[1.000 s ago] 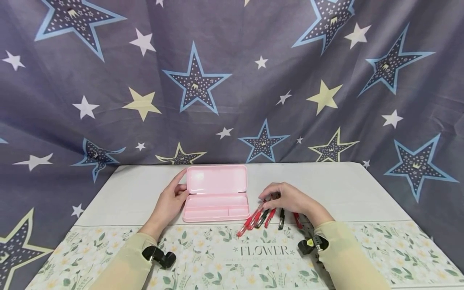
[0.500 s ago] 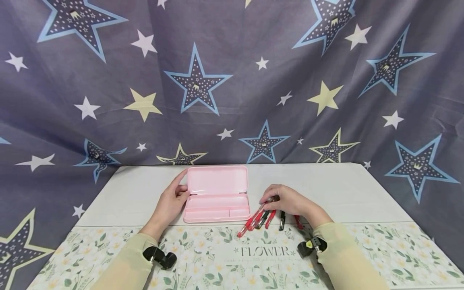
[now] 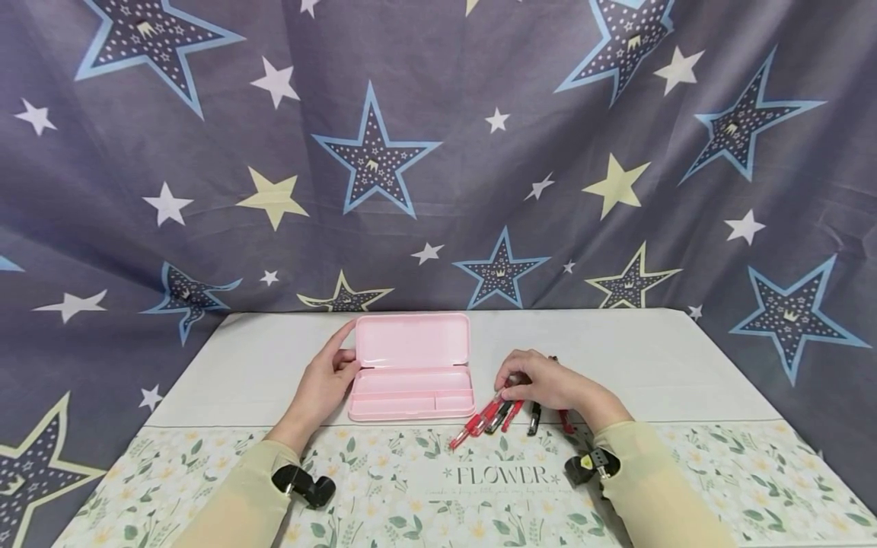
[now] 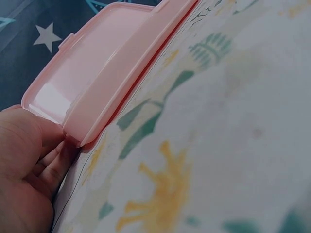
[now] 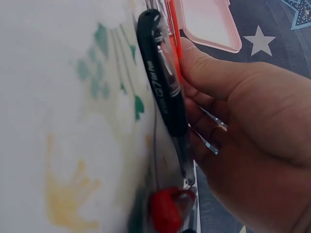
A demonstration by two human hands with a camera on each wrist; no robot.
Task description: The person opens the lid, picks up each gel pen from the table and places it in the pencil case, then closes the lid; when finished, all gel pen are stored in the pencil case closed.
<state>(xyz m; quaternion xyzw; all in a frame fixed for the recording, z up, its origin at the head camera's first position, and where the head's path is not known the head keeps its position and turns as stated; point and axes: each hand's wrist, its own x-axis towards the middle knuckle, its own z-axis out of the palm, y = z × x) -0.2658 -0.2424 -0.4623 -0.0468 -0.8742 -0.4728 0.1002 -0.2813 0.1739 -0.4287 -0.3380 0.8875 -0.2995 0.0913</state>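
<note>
An opened pink pencil case stands on the table with its lid raised, its divided tray facing me. My left hand holds its left side, index finger along the lid's edge; in the left wrist view the thumb touches the tray's corner. Right of the case, several red and black pens lie fanned out. My right hand is over them, thumb and fingers curled at the upper end of a red pen. In the right wrist view the thumb lies against red pens, with a black pen nearer the camera. The fingertips are partly hidden.
Beside the right forearm lies another red pen. A black pen rests below the right palm. The white table cover meets a flower-printed mat in front. A starry curtain hangs behind the table.
My right hand has shifted slightly right and its fingers have drawn in at the red pens. A dark pen end now shows behind the hand. The left hand and pencil case stay put.
</note>
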